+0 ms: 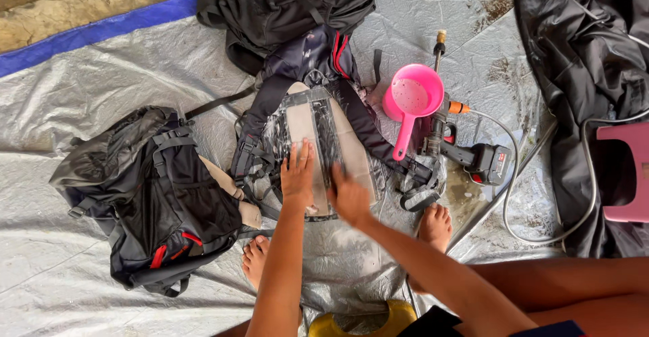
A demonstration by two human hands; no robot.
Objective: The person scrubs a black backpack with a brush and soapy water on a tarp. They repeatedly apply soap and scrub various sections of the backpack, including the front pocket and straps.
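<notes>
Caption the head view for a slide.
Both hands, left hand and right hand, press on a soapy backpack beside a pink scoop on a tarpaulin.

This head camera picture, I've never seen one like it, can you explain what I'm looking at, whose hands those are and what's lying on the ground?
The camera sits on a person's head and looks down, so the two bare arms are the wearer's own. The left hand lies flat on a wet, soapy backpack spread open on a grey tarp. The right hand is blurred beside it, also on the backpack; neither hand grips anything. Nearby lie a second black backpack, a pink scoop, and a handheld sprayer with a hose. The wearer's bare feet show below.
</notes>
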